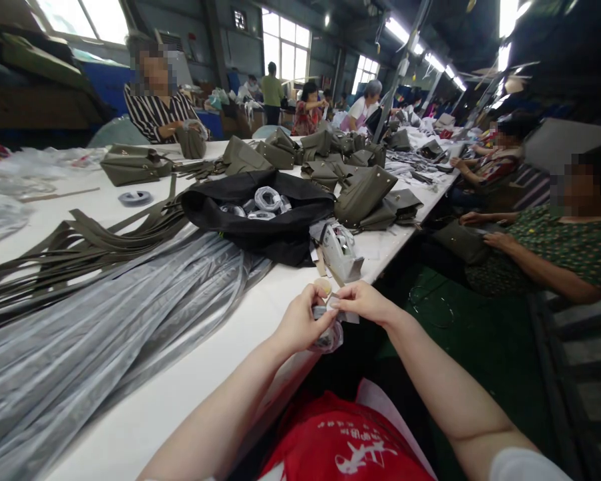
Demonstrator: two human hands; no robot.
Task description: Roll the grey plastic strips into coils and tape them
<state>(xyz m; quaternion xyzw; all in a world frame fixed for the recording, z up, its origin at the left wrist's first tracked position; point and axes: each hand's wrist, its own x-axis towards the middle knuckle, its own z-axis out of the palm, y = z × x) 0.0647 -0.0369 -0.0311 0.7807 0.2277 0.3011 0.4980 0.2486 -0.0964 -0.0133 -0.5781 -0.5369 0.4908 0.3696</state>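
I hold a small roll of tape [327, 337] just off the near edge of the worktop [145, 407], over my lap. My left hand [300, 324] is closed around the roll body. My right hand [363, 302] pinches the free grey end [336, 308] between thumb and forefinger. I judge the roll light and stiff enough to grip by its rim. The loose end looks thin, limp and probably sticky, so it is best taken at its tip. More rolls [260, 202] lie in the black bag [280, 230] further along the worktop.
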